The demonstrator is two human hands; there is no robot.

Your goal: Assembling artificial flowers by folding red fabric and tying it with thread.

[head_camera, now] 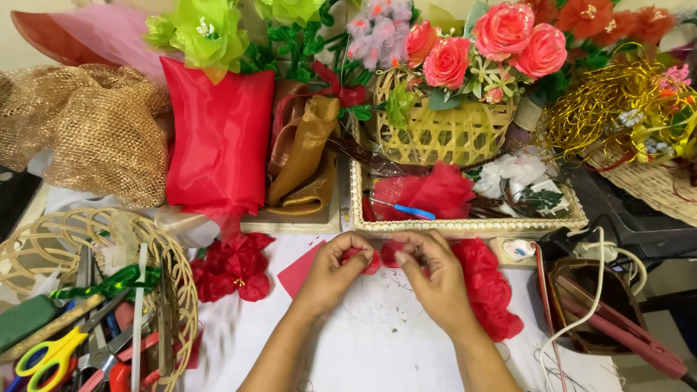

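Two hands, left [330, 270] and right [428, 272], pinch one red fabric piece [381, 255] between them.

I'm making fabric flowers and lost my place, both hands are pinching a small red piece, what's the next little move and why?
Probably keep gathering the red piece tighter between the fingertips. The left hand and right hand both pinch it at the middle over the white table, and no wire or thread is visibly in either hand. The finished red flowers lie to the left for comparison.
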